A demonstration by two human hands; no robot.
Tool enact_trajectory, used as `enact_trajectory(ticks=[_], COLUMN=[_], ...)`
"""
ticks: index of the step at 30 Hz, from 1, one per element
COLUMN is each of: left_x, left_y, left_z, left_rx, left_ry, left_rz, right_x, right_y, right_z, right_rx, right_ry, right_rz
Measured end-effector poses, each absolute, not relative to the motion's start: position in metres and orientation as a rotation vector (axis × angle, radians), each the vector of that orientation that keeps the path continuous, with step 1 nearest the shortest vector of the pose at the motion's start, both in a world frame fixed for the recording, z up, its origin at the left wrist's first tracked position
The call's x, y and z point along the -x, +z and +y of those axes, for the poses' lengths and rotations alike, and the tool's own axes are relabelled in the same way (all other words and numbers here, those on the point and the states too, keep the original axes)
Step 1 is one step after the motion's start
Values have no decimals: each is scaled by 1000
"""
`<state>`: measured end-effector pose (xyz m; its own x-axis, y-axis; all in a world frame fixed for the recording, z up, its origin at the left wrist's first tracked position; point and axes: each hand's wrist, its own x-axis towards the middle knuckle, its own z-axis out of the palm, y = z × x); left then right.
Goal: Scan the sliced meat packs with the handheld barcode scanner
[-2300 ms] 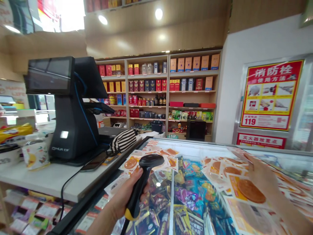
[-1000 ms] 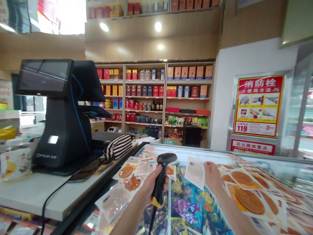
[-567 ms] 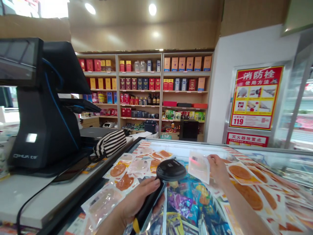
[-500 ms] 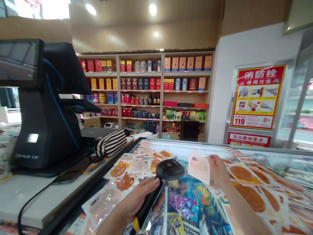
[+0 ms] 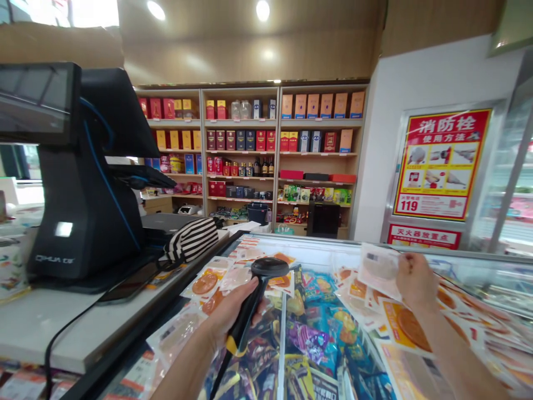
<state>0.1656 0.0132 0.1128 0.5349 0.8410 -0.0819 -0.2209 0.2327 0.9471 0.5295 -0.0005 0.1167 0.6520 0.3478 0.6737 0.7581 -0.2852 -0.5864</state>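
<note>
My left hand (image 5: 235, 311) is wrapped round the handle of a black barcode scanner (image 5: 270, 266) with yellow trim, its head tilted up over the glass-topped freezer. On the right, my right hand (image 5: 418, 283) pinches the edge of a flat clear-and-white packet (image 5: 378, 271), its pale back with a barcode facing me. The packet is held above a spread of similar packets (image 5: 408, 322) showing round orange-brown patties. More such packets (image 5: 206, 283) lie left of the scanner. Under the glass, colourful wrapped goods (image 5: 312, 339) fill the freezer.
A black cash register (image 5: 91, 211) stands on the white counter (image 5: 41, 339) at left, with a phone (image 5: 129, 283) and a striped bag (image 5: 191, 240) beside it. Shelves of boxes (image 5: 241, 141) line the back. A red sign (image 5: 443, 161) hangs on the right wall.
My right hand has moved right with the packet, away from the scanner. My left hand and the scanner have shifted slightly left, and the scanner head appears flatter.
</note>
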Motion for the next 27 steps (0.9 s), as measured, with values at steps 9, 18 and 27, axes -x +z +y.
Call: enact_trajectory(ticks=[9,18,27], left_x=[-150,-128,-107], left_y=[116,118,112], left_z=[19,11,-12], left_rx=[-1084,-1060,-1019], left_ry=[911,895,913], left_rz=[685,745,878], right_x=[-577,-455,-344], right_y=[82,79,52], right_z=[-16,16,60], right_rx=[2201,1778,1821], right_ry=[-664,-460,-337], right_rz=[-1345,-1797,-2081])
